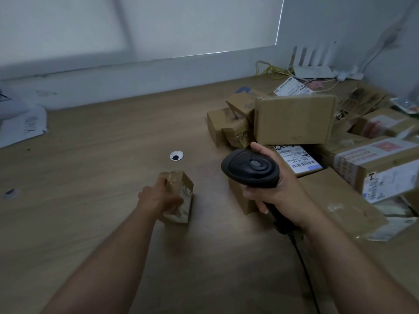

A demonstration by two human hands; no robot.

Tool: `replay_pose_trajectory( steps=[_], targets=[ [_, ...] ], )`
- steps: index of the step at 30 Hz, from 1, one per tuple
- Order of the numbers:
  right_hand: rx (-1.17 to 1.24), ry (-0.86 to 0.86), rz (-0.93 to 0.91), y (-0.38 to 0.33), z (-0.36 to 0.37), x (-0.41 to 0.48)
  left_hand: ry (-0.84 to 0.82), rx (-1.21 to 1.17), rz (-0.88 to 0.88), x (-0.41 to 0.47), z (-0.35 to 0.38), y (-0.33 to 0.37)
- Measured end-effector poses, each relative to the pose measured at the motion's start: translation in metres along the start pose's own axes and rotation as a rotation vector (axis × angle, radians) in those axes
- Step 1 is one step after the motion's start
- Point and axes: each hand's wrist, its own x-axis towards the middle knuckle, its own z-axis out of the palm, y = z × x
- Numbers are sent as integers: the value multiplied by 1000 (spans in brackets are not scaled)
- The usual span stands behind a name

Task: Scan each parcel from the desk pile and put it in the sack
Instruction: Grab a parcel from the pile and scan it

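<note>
Two bare hands work over a wooden counter [90, 177]. The left hand [158, 198] grips a small brown parcel [182, 193] near the counter's middle, fingers [162, 181] curled round its left side. The parcel is upright and blurred, and I cannot tell if it rests on the surface or is just lifted. The right hand [272, 189] holds a black scanner [251, 168], fingers wrapped round its handle, with a dark cable [303, 264] trailing toward the viewer. Just beyond that hand, a pile of cardboard parcels [294, 118] crowds the counter's right end, several showing barcode labels. One round cable hole [176, 155] lies beyond the small parcel.
</note>
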Motion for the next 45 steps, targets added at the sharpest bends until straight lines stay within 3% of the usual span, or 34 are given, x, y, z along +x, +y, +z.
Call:
replay_pose_trajectory(
  steps=[4, 9, 17, 24, 35, 45],
  targets=[
    [-2, -3, -13, -5, 4, -4, 29, -568, 13, -14, -11, -18],
    [69, -50, -31, -11, 13, -13, 53, -917, 119, -38, -23, -21],
    [179, -128, -29, -27, 22, -40, 185, -918, 261, -60, -37, -15],
    [135, -134, -7, -35, 13, -66, 239, -891, 331, -71, -30, -9],
    [93, -113, -10, -45, 5, -103, 270, -843, 335, -102, -18, -13],
    [47, -199, -23, -31, 13, -127, 312, -843, 304, -135, -10, -41]
  ],
)
